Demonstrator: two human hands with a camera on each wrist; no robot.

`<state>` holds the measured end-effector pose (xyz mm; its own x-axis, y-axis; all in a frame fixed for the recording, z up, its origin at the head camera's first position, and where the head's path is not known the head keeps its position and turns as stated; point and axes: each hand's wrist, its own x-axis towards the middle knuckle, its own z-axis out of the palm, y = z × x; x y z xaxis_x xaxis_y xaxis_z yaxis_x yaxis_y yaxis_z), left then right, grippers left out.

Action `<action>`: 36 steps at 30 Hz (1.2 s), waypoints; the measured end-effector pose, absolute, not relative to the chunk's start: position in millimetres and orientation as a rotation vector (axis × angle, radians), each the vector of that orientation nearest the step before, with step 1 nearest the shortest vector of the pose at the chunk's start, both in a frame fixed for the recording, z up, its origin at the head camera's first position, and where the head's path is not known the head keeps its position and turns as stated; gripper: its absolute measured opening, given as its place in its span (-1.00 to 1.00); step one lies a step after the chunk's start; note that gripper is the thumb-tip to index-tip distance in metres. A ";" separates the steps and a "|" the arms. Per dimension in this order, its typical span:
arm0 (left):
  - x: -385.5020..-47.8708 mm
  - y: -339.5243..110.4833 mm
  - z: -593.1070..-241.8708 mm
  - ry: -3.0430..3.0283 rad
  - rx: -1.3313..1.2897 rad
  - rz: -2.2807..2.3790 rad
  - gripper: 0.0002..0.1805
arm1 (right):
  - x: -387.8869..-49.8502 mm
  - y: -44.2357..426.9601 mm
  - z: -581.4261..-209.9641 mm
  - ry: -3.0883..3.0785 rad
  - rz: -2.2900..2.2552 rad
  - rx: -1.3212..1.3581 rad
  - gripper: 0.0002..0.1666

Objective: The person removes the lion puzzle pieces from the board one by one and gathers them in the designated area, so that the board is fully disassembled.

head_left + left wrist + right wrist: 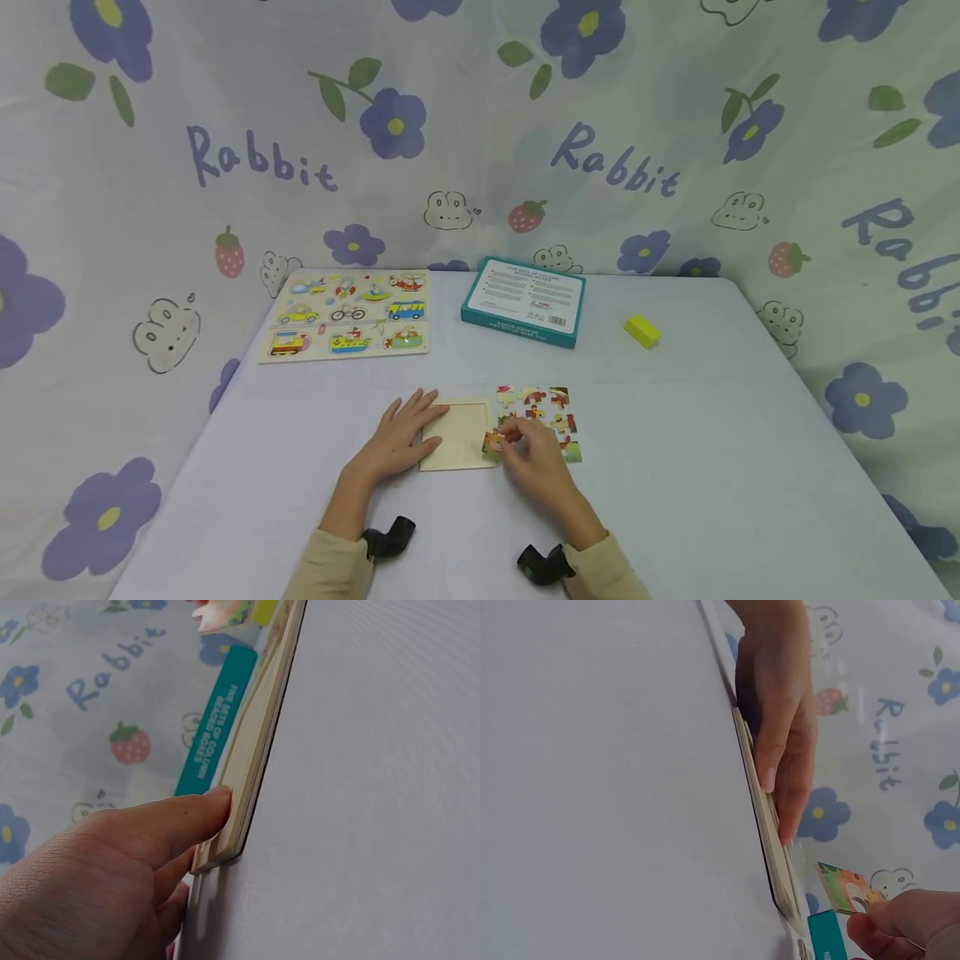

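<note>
A shallow square wooden puzzle tray [459,442] lies on the white table with its bare inside showing. My left hand [402,437] rests on the tray's left edge, fingers spread; in the left wrist view the thumb [214,806] lies along the rim. Between thumb and fingertips my right hand [538,460] pinches a puzzle piece [845,889] printed in green and orange, held over the tray's lower right corner. Several loose puzzle pieces [534,412] are laid out right of the tray, and the right hand covers some of them.
At the back left lies a wooden vehicle puzzle board [348,315]. Behind the loose pieces sits a teal and white box [522,302]. A small yellow block [642,331] stands to its right. A patterned cloth [480,133] hangs behind the table.
</note>
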<state>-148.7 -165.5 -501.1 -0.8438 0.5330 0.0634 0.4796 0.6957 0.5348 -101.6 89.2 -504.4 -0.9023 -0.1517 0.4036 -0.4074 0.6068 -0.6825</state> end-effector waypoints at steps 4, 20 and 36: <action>-148.5 -164.8 -501.7 2.805 0.863 0.847 -0.45 | -99.4 95.2 -503.8 -2.547 1.203 0.422 -0.80; -149.8 -163.8 -502.8 2.805 0.837 0.806 -0.44 | -99.0 113.3 -505.0 -2.619 1.156 0.461 -0.81; -148.5 -164.5 -502.0 2.811 0.833 0.810 -0.45 | -101.0 115.3 -505.7 -2.655 0.988 0.459 -0.87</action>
<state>-148.5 -164.5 -502.0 -0.8454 0.5314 0.0538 0.4785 0.7089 0.5181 -101.0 115.3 -505.7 -0.9132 -0.1980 0.3561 -0.3827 0.7170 -0.5826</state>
